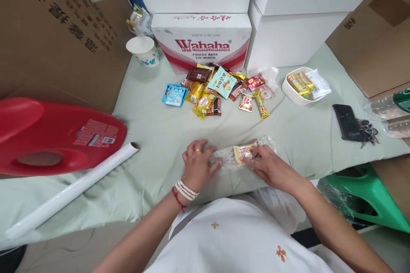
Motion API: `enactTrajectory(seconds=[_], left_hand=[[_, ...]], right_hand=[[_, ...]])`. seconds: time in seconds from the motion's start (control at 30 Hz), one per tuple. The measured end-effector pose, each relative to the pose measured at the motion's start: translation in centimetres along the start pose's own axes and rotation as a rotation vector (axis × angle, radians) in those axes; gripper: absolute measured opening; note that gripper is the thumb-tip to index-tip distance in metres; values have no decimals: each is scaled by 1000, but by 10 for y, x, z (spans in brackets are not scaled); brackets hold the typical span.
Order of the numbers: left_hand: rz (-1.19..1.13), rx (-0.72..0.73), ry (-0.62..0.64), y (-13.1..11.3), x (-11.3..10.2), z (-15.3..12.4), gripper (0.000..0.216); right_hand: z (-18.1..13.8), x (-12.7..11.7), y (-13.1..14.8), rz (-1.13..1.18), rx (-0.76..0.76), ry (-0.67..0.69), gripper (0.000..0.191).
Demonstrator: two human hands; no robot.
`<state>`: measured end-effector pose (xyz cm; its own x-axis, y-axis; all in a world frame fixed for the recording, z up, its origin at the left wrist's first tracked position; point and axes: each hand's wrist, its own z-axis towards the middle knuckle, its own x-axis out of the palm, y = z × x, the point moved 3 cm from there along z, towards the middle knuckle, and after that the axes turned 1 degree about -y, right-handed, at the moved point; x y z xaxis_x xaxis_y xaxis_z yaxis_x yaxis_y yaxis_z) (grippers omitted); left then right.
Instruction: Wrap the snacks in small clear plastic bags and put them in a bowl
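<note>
A clear plastic bag (228,156) lies flat on the pale green cloth (153,136) just in front of me, with a yellowish snack packet (244,152) inside it. My left hand (197,164) presses on the bag's left end, fingers curled over it. My right hand (267,165) pinches the bag and the packet at the right side. A pile of several wrapped snacks (218,89) sits farther back at the centre.
A Wahaha water carton (201,40) and white boxes (288,21) stand behind the pile. A paper cup (143,50), white bowl (299,94) with packets, black phone (346,122) with keys, red plastic stool (48,136), white roll (73,187), green stool (365,192) and cardboard boxes (57,30) surround the cloth.
</note>
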<state>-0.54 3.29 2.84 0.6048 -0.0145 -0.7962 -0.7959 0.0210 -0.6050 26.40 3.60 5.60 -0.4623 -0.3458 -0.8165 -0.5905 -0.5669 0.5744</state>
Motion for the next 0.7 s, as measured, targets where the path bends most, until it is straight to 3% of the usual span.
enactTrajectory(seconds=[0.1, 0.2, 0.27, 0.37, 0.47, 0.57, 0.63, 0.7], left_hand=[[-282, -47, 167, -15, 0, -6, 23], [-668, -231, 342, -33, 9, -2, 29], [-754, -252, 374, -48, 21, 6, 29], [-529, -73, 298, -69, 39, 21, 29], [-118, 64, 216, -80, 51, 26, 28], [81, 72, 189, -84, 53, 27, 31], [136, 71, 131, -83, 49, 30, 46], [164, 69, 114, -81, 46, 34, 56]], right_hand=[[3, 1, 2, 14, 9, 9, 37], [7, 2, 5, 46, 0, 4, 38], [7, 3, 7, 57, -16, -3, 40], [2, 3, 2, 135, -20, -49, 44], [-2, 6, -20, 202, 159, -233, 47], [-4, 9, -48, -42, 445, -507, 45], [-1, 10, -62, -177, 528, -542, 40], [4, 7, -69, -161, 516, -512, 25]])
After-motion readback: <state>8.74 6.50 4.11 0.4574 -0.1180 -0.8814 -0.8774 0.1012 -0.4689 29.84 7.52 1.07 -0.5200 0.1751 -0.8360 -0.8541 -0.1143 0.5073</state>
